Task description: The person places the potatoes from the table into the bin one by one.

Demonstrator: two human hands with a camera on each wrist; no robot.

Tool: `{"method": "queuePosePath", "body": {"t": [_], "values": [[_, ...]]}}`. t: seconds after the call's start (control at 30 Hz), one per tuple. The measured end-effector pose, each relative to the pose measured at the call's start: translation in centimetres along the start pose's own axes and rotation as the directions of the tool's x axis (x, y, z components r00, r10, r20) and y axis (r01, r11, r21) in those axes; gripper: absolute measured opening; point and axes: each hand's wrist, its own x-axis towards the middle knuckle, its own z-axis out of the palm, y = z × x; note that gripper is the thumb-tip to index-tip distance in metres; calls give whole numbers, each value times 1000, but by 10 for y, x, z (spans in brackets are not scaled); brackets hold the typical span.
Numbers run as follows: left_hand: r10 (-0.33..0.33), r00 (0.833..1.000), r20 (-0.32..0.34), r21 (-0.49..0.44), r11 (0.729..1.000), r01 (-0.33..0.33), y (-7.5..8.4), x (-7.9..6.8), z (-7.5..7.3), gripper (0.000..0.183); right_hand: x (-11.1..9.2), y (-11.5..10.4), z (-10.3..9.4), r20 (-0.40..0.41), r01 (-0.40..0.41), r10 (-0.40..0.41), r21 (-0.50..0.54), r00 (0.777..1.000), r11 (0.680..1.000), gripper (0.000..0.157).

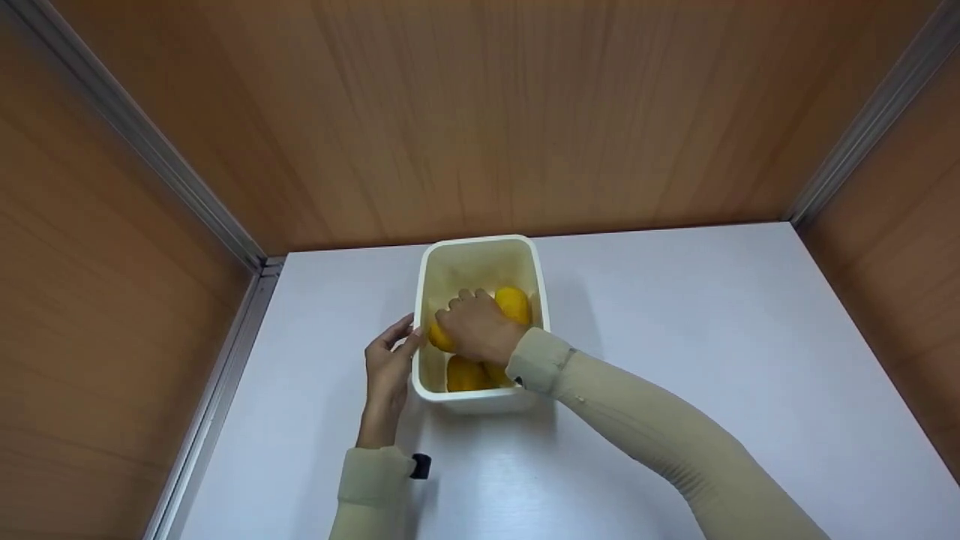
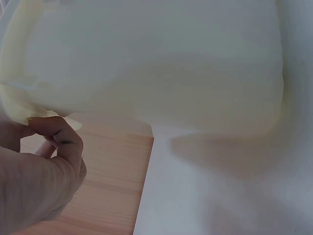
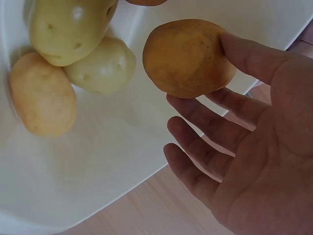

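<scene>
A white plastic bin (image 1: 480,241) with rounded corners holds several yellow potatoes. Between thumb and fingertips, my right hand (image 1: 476,326) pinches a brownish-yellow potato (image 3: 188,58) inside the bin; the other fingers spread loosely beside it. Two pale green-yellow potatoes (image 3: 73,29) and a peach-coloured potato (image 3: 43,95) lie against the bin wall in the right wrist view. At the bin's left side, my left hand (image 1: 388,367) holds the rim, its thumb and finger pinching the edge in the left wrist view. From the head, my right hand and sleeve hide part of the contents.
The bin stands on a white table (image 1: 712,337), close to the wooden back panel (image 1: 510,120). Wooden side panels with grey metal corner rails (image 1: 217,217) enclose the table left and right. A small black piece (image 1: 421,466) sits at the left cuff.
</scene>
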Motion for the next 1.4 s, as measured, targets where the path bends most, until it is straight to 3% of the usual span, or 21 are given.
{"method": "queuePosePath", "body": {"t": [0.27, 0.53, 0.93, 1.2, 1.4], "values": [[31, 1000, 0, -33, 999, -31, -2, 1, -1, 34, 5, -4, 2, 23, -3, 4, -42, 1000, 999, 35], [25, 1000, -3, -30, 999, -25, -3, 0, 1, 33, 7, -8, 17, 54, -21, 25, -79, 998, 997, 26], [49, 999, 3, -7, 999, -49, -1, -2, 0, 35, 15, 0, 25, 63, -87, 91, -63, 994, 994, 32], [25, 1000, -2, -13, 1000, -25, -1, -3, 0, 35, 16, 3, 35, 107, -88, 84, 29, 991, 996, 20], [28, 1000, -1, -25, 999, -28, -1, -4, 3, 35, 12, 7, 36, 144, -94, 88, 39, 986, 995, 19]]}}
